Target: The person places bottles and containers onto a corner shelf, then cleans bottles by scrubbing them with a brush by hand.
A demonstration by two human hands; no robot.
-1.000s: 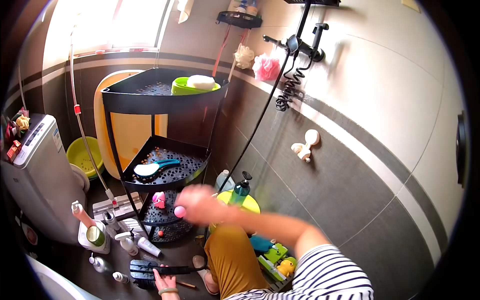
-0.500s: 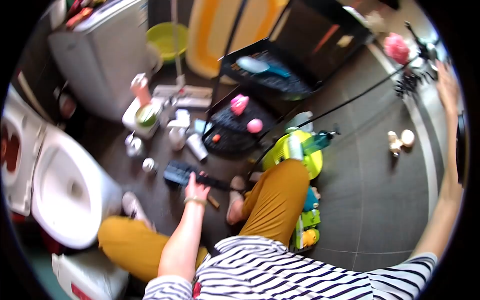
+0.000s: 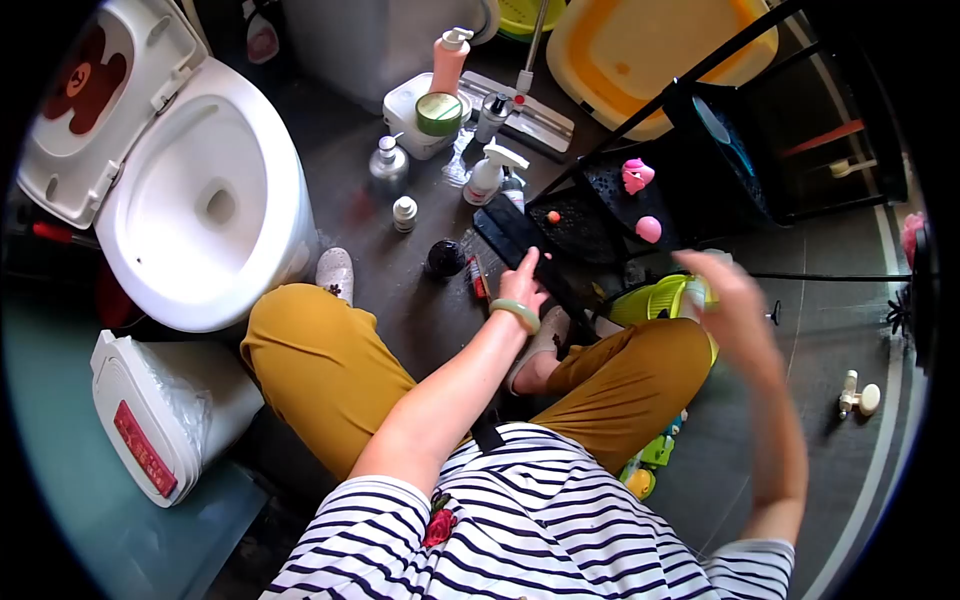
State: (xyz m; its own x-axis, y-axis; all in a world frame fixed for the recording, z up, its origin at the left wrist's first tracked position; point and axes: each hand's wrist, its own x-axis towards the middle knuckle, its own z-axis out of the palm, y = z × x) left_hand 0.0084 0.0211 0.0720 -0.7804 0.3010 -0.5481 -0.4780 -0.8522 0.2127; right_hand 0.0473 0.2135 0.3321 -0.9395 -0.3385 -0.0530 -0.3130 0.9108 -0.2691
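My left hand (image 3: 523, 284), with a pale green bangle at its wrist, is closed on a long black part of the shelf rack (image 3: 510, 236) between my knees. Its other black shelves (image 3: 605, 180) stretch away to the upper right, with pink toys (image 3: 637, 176) in them. Smeared by motion, my right hand (image 3: 735, 305) is raised over my knee, beside the yellow-green basket (image 3: 645, 300); its fingers are too blurred to read. A dark round object (image 3: 445, 259) sits on the floor left of my left hand.
A white toilet (image 3: 205, 195) with raised lid and a white bin (image 3: 175, 410) stand at left. Bottles surround a spray bottle (image 3: 488, 175) ahead. A squeegee mop (image 3: 530, 115) and an orange-white tub (image 3: 650, 60) are behind. A valve (image 3: 858, 396) is at right.
My right hand has come in from the far right wall to above my knee. My left hand stays on the black rack part. The view has turned, shifting the surroundings.
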